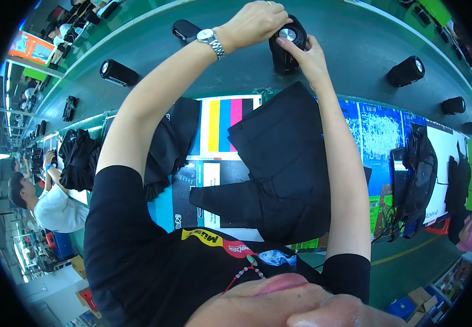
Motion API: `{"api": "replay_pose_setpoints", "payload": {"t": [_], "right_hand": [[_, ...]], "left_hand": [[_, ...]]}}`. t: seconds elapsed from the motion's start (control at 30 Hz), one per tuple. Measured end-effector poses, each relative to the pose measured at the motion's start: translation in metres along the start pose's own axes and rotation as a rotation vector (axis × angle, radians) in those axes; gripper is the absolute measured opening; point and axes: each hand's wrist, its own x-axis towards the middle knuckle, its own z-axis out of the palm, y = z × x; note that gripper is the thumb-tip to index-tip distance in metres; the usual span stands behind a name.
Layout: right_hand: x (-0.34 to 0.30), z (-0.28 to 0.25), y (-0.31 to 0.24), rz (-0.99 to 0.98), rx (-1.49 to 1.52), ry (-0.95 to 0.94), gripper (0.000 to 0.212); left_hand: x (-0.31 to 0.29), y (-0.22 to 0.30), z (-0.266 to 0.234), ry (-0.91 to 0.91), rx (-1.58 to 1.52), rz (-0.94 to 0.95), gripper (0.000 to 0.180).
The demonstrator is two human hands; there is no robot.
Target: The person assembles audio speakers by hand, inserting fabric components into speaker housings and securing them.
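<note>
At the far side of the bench, a black cylindrical speaker (286, 57) stands between my two hands, its end with a round silver disc facing me. My left hand (255, 23), with a metal watch on the wrist, is closed, its bent fingertips at the speaker's upper left edge; exactly what they pinch is hidden. On the other side my right hand (311, 59) grips the speaker, thumb across the front beside the disc and fingers along its right side. Below my hands lie large black fabric-like pieces (287, 158), spread over printed boards.
More black speakers lie along the green conveyor (345, 54): one left (119, 72), one right (406, 71), others farther off. A dark oval item (186, 30) lies beyond my left wrist. A black bag (416, 169) lies right. A co-worker in white (59, 210) sits left.
</note>
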Motion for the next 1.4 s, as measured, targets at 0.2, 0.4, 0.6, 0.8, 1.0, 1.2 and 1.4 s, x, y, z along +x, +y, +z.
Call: {"api": "replay_pose_setpoints", "payload": {"t": [0.2,0.4,0.6,0.8,1.0,1.2,1.4], "right_hand": [[0.002,-0.012,-0.001,0.038,0.122,0.014,0.08],[-0.003,-0.008,0.006,-0.027,0.092,0.101,0.075],[-0.007,-0.012,0.008,-0.066,0.125,0.114,0.077],[-0.005,-0.019,0.011,-0.047,0.097,0.138,0.083],[-0.003,-0.028,0.015,-0.063,0.07,0.182,0.087],[-0.004,-0.033,0.014,-0.064,0.067,0.216,0.087],[-0.005,-0.041,0.015,-0.054,0.06,0.252,0.083]], "left_hand": [[0.007,-0.011,-0.014,0.472,-0.224,-0.552,0.02],[0.013,-0.011,-0.009,0.296,-0.734,-0.622,0.026],[0.033,-0.012,0.003,-0.037,-0.609,-0.448,0.033],[0.047,-0.016,-0.002,-0.097,-0.414,-0.316,0.025],[0.054,0.0,-0.031,-0.046,-0.119,-0.073,0.017],[0.058,0.007,-0.036,0.076,-0.001,0.112,0.018],[0.051,0.024,-0.009,0.28,-0.475,-0.192,0.012]]}}
